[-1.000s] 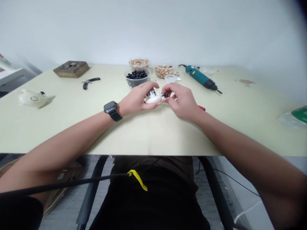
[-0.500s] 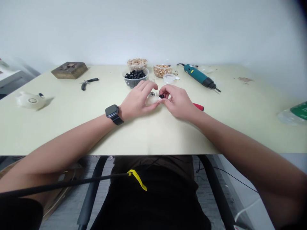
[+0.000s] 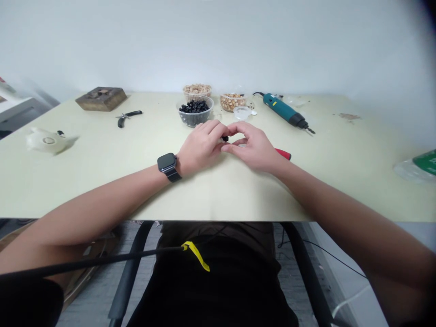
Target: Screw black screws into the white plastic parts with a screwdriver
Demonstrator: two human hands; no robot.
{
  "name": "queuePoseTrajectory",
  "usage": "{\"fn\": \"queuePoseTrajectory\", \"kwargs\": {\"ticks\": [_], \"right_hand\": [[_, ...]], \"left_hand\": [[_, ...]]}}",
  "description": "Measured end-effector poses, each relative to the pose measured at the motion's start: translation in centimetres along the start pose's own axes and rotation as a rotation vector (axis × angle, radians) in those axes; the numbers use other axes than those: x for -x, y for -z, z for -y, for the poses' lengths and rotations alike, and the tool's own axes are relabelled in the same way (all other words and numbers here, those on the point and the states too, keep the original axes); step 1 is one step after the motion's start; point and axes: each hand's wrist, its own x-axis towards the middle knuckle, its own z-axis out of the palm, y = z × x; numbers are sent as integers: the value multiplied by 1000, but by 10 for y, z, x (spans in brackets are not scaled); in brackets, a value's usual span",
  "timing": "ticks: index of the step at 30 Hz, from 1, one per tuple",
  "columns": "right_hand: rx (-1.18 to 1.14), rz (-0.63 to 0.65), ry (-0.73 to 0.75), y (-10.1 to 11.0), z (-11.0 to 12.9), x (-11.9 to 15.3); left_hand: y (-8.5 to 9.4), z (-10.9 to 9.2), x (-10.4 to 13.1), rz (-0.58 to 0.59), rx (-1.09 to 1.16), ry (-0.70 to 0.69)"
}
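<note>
Black piece [image 3: 225, 139] lies between curled left hand [image 3: 202, 144] and, at its three o'clock, right hand [image 3: 252, 144], fingers narrowed, grips unclear; light, steady pressure seems best.

The left hand [image 3: 203, 144] and right hand [image 3: 254, 146] are meeting at a small black piece [image 3: 225, 139] over the desk [image 3: 218, 195], while pliers [image 3: 134, 113] are lying near a wooden block [image 3: 101, 100]

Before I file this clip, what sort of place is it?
Probably a small craft or assembly workspace: a green power tool, black-handled pliers and a clear tub of small black pieces are on the pale table.
</note>
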Motion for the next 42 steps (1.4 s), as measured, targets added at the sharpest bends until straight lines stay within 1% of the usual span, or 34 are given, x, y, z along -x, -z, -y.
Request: {"fn": "queuePoseTrajectory", "kwargs": {"ticks": [5,11,14,18,20,24,27,31,33,37,39,42], "right_hand": [[-52,56,-4,1,-6,2],[19,55,32,-1,-5,6],[47,22,88,-7,1,8],[-20,-32,98,-17,10,9],[-29,-64,100,-19,12,9],[111,-123,154,-14,8,8],[200,-130,240,-9,2,7],[227,-134,301,-6,-2,6],[243,-137,314,-5,-3,6],[292,-130,329,-3,-6,5],[314,-123,327,-2,-6,5],[337,-106,320,0,-3,7]], "left_hand": [[4,7,2,-41,99,65],[1,18,2,-145,160,163],[-2,18,1,-173,262,218],[-4,14,-3,-150,350,234],[-4,14,-4,-138,367,236],[-6,18,-5,-134,390,262],[-8,21,-3,-113,377,253],[-11,24,1,-101,389,232],[-15,27,3,-133,456,222],[-21,35,3,-220,680,190],[-22,39,2,-234,755,170],[-23,41,1,-233,811,128]]}}
